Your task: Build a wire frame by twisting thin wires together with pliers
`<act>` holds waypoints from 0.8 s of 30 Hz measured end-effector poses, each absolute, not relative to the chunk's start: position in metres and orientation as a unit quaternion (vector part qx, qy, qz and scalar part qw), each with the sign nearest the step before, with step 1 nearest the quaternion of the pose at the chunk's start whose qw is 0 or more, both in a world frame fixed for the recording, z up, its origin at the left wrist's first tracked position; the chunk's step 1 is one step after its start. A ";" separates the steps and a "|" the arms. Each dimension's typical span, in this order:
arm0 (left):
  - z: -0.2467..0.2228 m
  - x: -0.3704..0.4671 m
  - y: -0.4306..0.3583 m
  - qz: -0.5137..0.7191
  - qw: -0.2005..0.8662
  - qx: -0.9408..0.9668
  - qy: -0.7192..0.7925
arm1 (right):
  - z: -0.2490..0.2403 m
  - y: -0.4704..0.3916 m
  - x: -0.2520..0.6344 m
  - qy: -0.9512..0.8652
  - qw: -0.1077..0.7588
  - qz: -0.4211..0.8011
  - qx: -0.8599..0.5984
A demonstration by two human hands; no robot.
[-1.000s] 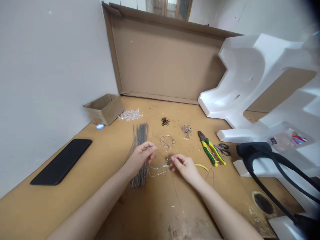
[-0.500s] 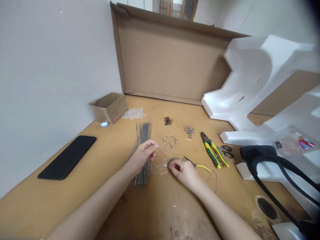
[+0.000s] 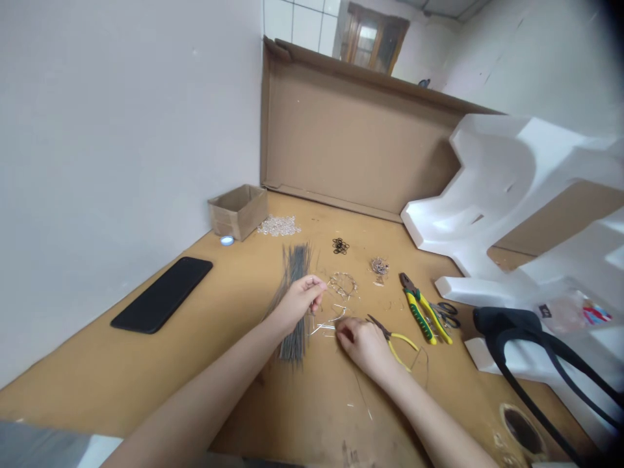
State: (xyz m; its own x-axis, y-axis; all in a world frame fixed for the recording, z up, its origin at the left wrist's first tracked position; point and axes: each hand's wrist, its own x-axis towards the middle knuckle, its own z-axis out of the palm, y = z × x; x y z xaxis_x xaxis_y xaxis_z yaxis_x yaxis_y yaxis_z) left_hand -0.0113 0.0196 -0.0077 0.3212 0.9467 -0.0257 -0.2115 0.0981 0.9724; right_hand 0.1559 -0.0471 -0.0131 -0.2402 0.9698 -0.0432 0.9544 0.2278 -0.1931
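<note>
My left hand (image 3: 308,298) is closed in a pinch above the bundle of thin grey wires (image 3: 295,331); what its fingertips hold is too fine to make out. My right hand (image 3: 361,341) rests low on the table with its fingers curled together. Shiny bent wire pieces (image 3: 324,327) lie against its fingertips, and I cannot tell whether it grips one. Just beyond the hands lies a loose ring of twisted wire pieces (image 3: 342,286). Small yellow-handled pliers (image 3: 402,339) lie right beside my right hand, partly behind it.
Large green-yellow pliers (image 3: 423,312) and scissors (image 3: 447,315) lie to the right. Further back are black rings (image 3: 340,246), a wire coil (image 3: 379,266), clear small pieces (image 3: 280,225) and a cardboard box (image 3: 238,211). A black phone (image 3: 163,294) lies left; white foam (image 3: 439,224) stands right.
The view has swung left and up, so everything sits further right and mostly lower. Both hands keep nearly the same pose and place; the shiny wire between them looks straighter than before.
</note>
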 end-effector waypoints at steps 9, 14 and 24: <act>-0.004 -0.013 0.023 0.473 0.647 0.481 0.356 | 0.006 -0.031 0.127 -0.765 -0.135 0.015 -0.629; -0.002 -0.014 0.024 0.482 0.651 0.477 0.342 | 0.004 -0.022 0.115 -0.760 -0.178 0.004 -0.625; 0.001 -0.022 0.022 0.468 0.701 0.472 0.257 | 0.023 -0.023 0.149 -0.810 -0.067 0.075 -0.578</act>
State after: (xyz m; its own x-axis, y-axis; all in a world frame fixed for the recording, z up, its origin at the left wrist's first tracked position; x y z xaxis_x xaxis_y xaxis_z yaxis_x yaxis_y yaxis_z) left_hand -0.0216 0.0219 0.0015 0.4293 0.8994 0.0816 -0.4138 0.1156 0.9030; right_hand 0.1492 -0.0233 0.0228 -0.3238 0.9259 -0.1946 0.9459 0.3216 -0.0439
